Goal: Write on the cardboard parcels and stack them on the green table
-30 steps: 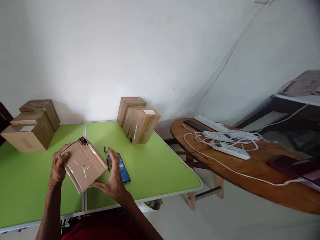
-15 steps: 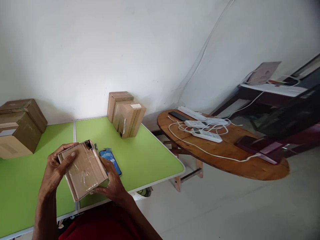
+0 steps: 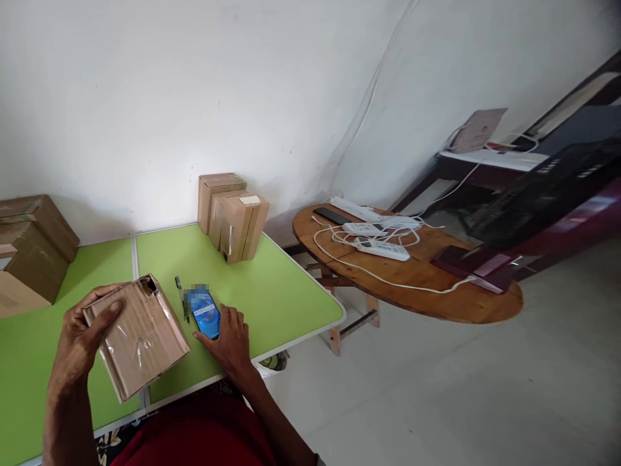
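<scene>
Left hand (image 3: 85, 333) is clamped on one edge of the cardboard box (image 3: 140, 343), thumb across the upper face, holding it tilted over the green surface (image 3: 286, 304); this apparently leaves the other free. Right hand (image 3: 230, 343) is part-open about the lower end of the phone (image 3: 208, 317), which lies beside the pen (image 3: 181, 296); firm contact cannot be confirmed.

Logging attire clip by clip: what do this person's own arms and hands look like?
The ungloved left hand and ungloved right hand show no watch or bracelet. Both forearms are uncovered, without cables or visible markings. A plain dark red cloth garment covers the torso; a small greyish edge near the right elbow may be a sleeve hem.
</scene>
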Available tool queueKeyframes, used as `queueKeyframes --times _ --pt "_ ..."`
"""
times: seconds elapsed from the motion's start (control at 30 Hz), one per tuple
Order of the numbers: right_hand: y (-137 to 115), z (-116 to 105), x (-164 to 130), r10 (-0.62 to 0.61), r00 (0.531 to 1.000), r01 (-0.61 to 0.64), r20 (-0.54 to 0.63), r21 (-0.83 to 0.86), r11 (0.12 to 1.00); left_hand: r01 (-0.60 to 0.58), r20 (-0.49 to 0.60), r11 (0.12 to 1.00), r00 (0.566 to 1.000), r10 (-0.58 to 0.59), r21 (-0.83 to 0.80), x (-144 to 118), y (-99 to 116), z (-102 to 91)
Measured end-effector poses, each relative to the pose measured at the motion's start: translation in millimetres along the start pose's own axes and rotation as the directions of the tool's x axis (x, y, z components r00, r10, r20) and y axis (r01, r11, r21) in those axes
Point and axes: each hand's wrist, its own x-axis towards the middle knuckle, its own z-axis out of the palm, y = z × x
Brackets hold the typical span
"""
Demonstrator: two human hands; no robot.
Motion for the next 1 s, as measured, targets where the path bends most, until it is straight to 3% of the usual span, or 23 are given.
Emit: queueKeyframes --times 0.1,0.23,0.33,0.43,0.6,0.77,0.9,0.93,1.0 --pt "-13.7 -16.4 13.3 0.002 0.999 -0.002 0.042 0.008 1.000 -0.007 -0.026 1.000 1.000 0.007 0.011 -3.1 -3.0 -6.0" --pt "-53.5 -28.2 54.0 -0.105 0.982 0.113 0.160 -0.040 0.993 0.005 -0.008 1.000 1.000 -0.005 0.012 -4.8 -8.6 -7.8" --pt "-86.8 -19.2 86.5 -0.119 0.953 0.146 0.280 -0.079 0.986 0.016 0.018 1.000 1.000 -0.016 0.000 -4.0 -10.7 -6.1" --pt "-106.5 -1.8 105.6 -0.097 0.941 0.130 0.324 -0.082 0.988 0.016 0.016 1.000 1.000 -0.015 -0.012 -2.9 -11.1 -4.6" --pt "-109.0 14.7 118.0 -0.056 0.927 0.068 0.370 -0.020 0.997 0.025 0.034 1.000 0.999 -0.025 -0.012 -2.9 -9.8 -2.1" --pt "-103.2 2.7 133.7 -0.088 0.937 0.000 0.337 0.252 0.968 -0.008 0.056 1.000 0.998 0.007 0.004 -4.7 -4.3 2.7" --pt "-94.0 -28.9 135.8 -0.154 0.944 -0.033 0.292 0.547 0.836 -0.024 0.060 1.000 0.998 0.024 0.002 -5.7 -1.7 5.4" --pt "-90.9 -40.5 133.0 -0.178 0.945 -0.044 0.273 0.649 0.760 -0.022 0.061 1.000 0.998 0.022 -0.001 -5.7 -1.9 5.6" --pt "-85.2 -67.4 124.0 -0.226 0.951 -0.078 0.213 0.868 0.491 -0.012 0.062 1.000 0.998 0.013 -0.010 -5.7 -3.3 5.2"
